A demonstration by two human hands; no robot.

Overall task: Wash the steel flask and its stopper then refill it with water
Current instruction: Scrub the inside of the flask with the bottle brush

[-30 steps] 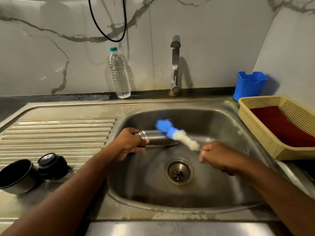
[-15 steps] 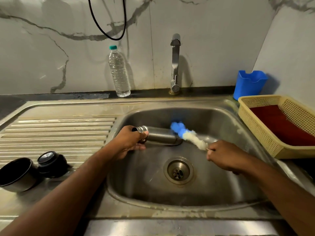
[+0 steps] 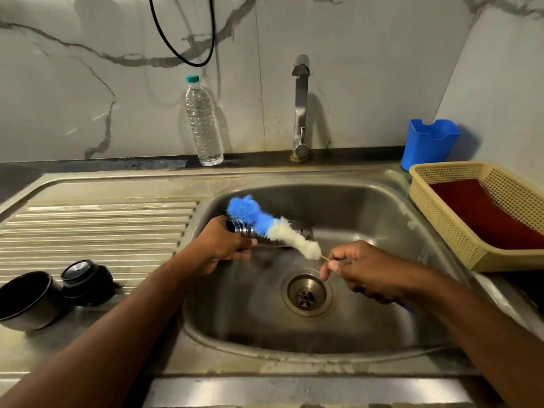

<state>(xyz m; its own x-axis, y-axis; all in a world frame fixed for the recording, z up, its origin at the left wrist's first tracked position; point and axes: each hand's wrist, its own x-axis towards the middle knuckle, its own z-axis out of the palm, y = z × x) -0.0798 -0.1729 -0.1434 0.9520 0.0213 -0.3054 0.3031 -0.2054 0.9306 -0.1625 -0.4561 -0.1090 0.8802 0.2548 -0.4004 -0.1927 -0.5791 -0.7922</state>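
Observation:
My left hand (image 3: 223, 245) grips the steel flask (image 3: 240, 226) near its threaded neck and holds it sideways over the sink (image 3: 353, 334). A bottle brush (image 3: 273, 228) with a blue tip and white bristles lies across the front of the flask, outside it. My right hand (image 3: 362, 272) pinches the brush's thin wire handle. The black stopper (image 3: 84, 279) and the flask's cup lid (image 3: 25, 300) stand on the draining board at the left.
The tap (image 3: 300, 107) stands behind the sink with no water running. A plastic water bottle (image 3: 203, 122) stands left of it. At the right are a blue holder (image 3: 428, 144) and a yellow basket (image 3: 459, 231) with a red cloth.
The brush has swung left across the flask, its blue tip now past the neck. My right hand moved slightly left and up with it. The flask stayed in my left hand.

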